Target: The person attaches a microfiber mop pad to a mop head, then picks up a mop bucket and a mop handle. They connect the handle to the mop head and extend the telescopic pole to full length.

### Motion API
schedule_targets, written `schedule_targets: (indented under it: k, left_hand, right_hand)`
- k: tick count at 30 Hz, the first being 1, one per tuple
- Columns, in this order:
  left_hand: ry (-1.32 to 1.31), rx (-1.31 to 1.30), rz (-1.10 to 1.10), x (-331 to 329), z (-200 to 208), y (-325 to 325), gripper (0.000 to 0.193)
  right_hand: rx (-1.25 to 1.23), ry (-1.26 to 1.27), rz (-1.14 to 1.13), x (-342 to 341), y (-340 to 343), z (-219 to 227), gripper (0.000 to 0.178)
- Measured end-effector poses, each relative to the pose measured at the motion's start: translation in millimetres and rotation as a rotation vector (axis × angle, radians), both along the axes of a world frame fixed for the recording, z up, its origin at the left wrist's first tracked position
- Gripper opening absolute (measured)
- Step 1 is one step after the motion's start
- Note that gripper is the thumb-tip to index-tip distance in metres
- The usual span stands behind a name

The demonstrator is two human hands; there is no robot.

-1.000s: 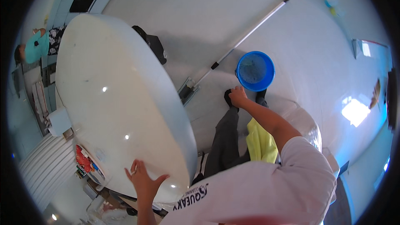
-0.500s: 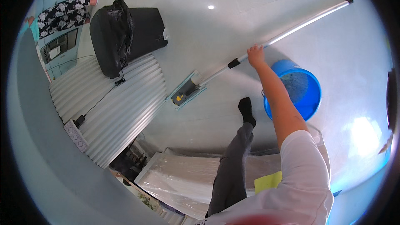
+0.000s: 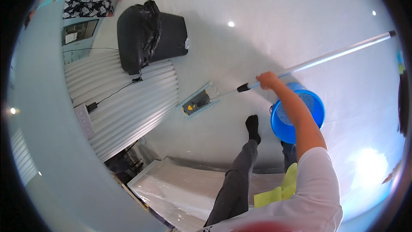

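My right hand (image 3: 268,80), reaching out from a short white sleeve, is closed round the silver pole of a flat mop (image 3: 339,56), just above its black collar. The grey mop head (image 3: 198,103), with a yellow mark and a pale blue pad edge, rests on the floor beside corrugated white panelling. Below the pole, a blue bucket (image 3: 319,111) with greyish water or suds inside is partly covered by my forearm. A yellow-green cloth-like piece (image 3: 279,191) shows beside my sleeve; what holds it is hidden. My left hand is not in view.
A black bin (image 3: 171,34) with a bag over it stands by the corrugated panel (image 3: 133,107). A cable runs to a socket strip (image 3: 84,120). Plastic-wrapped furniture (image 3: 180,184) lies beside my leg (image 3: 236,176). At upper left is another person in a floral garment (image 3: 88,3).
My right hand and the pole's far end sit lower in the picture. The view has shifted, so the bin appears further right. More of the yellow-green piece shows.
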State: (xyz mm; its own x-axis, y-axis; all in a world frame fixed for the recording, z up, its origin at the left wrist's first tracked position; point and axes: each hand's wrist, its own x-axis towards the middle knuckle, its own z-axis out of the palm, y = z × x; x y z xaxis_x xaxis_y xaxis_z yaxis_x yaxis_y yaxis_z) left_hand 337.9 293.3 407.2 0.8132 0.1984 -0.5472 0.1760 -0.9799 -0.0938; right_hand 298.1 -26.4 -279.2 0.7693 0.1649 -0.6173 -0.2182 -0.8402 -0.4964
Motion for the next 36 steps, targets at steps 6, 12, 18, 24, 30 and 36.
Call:
schedule_targets:
  k: [6,12,18,24,30,36]
  left_hand:
    - [-0.079,-0.191,0.015,-20,8,44,0.103]
    - [-0.11,-0.002,-0.168,-5,-25,55,0.106]
    - [-0.188,0.055,-0.366,-4,-59,58,0.111]
    - [-0.222,0.069,-0.387,3,-84,72,0.12]
    - [-0.197,0.066,-0.379,10,-82,67,0.119]
    - [-0.177,-0.102,-0.38,1,-72,67,0.104]
  right_hand:
    - [-0.028,-0.17,0.071,-32,15,85,0.025]
    - [-0.074,-0.244,0.094,-61,-15,178,0.031]
    - [-0.049,-0.125,0.152,-116,4,241,0.035]
    - [0.057,-0.104,0.233,-175,41,299,0.044]
    - [0.073,-0.033,0.331,-199,92,356,0.047]
    - [0.031,0.022,0.327,-214,164,425,0.047]
